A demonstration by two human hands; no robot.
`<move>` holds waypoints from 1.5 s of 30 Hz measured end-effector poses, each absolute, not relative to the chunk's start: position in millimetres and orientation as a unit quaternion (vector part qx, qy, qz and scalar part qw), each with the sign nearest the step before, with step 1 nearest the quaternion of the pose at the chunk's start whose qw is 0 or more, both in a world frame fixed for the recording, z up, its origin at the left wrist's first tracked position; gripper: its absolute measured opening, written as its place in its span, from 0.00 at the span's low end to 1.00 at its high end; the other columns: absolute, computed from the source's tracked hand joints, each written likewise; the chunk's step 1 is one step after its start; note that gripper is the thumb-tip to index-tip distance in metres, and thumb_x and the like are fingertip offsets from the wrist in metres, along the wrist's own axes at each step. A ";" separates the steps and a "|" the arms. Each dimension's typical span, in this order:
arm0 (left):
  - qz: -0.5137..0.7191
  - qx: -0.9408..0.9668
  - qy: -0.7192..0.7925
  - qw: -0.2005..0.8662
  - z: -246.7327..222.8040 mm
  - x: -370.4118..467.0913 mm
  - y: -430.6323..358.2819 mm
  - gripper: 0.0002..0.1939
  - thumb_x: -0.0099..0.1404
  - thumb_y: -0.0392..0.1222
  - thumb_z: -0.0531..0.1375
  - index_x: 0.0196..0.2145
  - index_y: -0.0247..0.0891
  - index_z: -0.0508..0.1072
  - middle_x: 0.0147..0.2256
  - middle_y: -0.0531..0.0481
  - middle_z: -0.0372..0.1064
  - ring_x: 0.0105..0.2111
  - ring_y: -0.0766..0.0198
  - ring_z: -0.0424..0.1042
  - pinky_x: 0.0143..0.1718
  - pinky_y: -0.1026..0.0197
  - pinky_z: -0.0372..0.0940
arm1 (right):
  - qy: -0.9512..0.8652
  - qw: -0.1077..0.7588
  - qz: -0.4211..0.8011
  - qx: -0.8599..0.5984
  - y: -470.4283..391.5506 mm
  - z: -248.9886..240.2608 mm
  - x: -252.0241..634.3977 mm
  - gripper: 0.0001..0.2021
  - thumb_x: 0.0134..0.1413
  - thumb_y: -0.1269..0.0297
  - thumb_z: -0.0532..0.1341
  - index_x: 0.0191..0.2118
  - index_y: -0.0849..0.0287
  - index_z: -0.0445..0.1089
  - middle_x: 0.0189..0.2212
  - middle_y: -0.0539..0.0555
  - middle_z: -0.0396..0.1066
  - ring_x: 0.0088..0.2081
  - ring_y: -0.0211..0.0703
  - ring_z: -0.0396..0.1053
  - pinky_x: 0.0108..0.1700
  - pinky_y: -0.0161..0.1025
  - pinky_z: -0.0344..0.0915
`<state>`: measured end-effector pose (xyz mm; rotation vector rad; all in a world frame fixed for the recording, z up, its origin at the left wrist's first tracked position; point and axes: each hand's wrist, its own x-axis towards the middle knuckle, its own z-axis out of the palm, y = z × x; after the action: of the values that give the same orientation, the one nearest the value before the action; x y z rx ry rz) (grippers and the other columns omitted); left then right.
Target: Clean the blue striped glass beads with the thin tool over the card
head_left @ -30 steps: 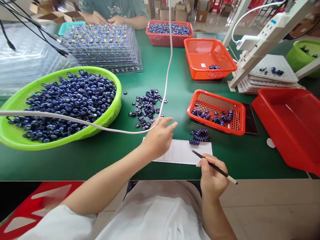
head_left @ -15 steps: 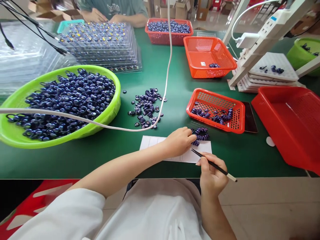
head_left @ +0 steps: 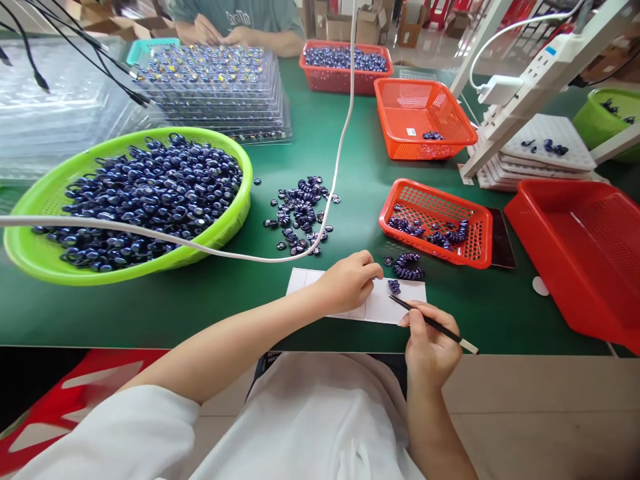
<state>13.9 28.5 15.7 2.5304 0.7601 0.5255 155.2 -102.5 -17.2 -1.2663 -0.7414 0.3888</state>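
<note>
My right hand (head_left: 434, 343) grips black tweezers (head_left: 431, 323) with a pale rear end, their tip pointing left over a white paper sheet (head_left: 375, 308). My left hand (head_left: 351, 280) is above the left part of the sheet, fingers curled together; what they pinch, if anything, is hidden. Between the hands, a short cluster of small glossy dark-blue parts (head_left: 394, 287) lies on the sheet, just above the tweezers' tip. Beyond it, a curved row of the same parts (head_left: 409, 267) rests on the green table, with one loose part (head_left: 388, 261) beside it.
A loose pile of dark parts (head_left: 300, 207) lies left of the small red basket (head_left: 395, 230). The big green basket (head_left: 245, 193) is heaped with looped dark pieces. A white cable (head_left: 345, 127) hangs across. Stacked clear trays (head_left: 273, 110) stand near another person's hands (head_left: 220, 33).
My left hand has shifted left, away from the cluster, which now shows fully on the sheet. The tweezers stay in my right hand. The whole view has shifted slightly.
</note>
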 end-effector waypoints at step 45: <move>0.239 0.848 0.332 0.335 3.2 -9.5 23.9 0.13 0.63 0.27 0.54 0.40 0.36 0.75 0.38 0.47 0.75 0.35 0.62 0.74 0.39 0.62 0.69 | -0.125 0.758 0.449 -0.457 -74.4 8.4 137.8 0.08 0.50 0.61 0.70 0.32 0.56 0.71 0.28 0.46 0.76 0.30 0.37 0.74 0.52 0.59 0.72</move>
<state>-9.5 23.9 3.2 2.2132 0.8672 0.6245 137.8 -74.4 8.4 -0.9961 -0.2727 0.9778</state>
